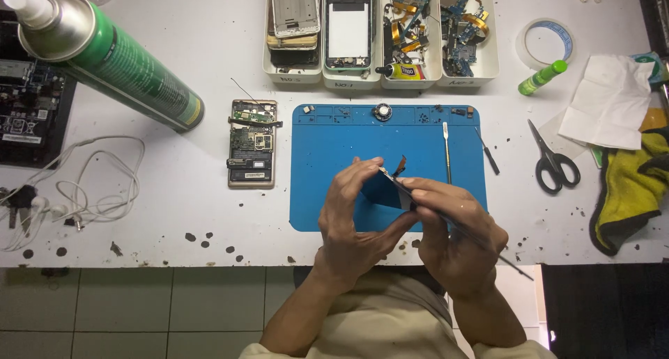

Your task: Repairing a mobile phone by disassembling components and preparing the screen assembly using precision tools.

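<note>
From the head view, the left hand (352, 213) is pinching a thin dark phone part (391, 183) by its edge (seen nearly edge-on) above the blue work mat (327, 146). The right hand (449, 227) is gripping a slim metal tool (488, 247), its tip touching the part. An opened phone (251, 143) is lying well left of the hands, scissors (554, 160) to their right.

Blue mat (327, 157), green spray can (125, 66), yellow cloth (631, 185), perhaps black-handled scissors (554, 160).
</note>
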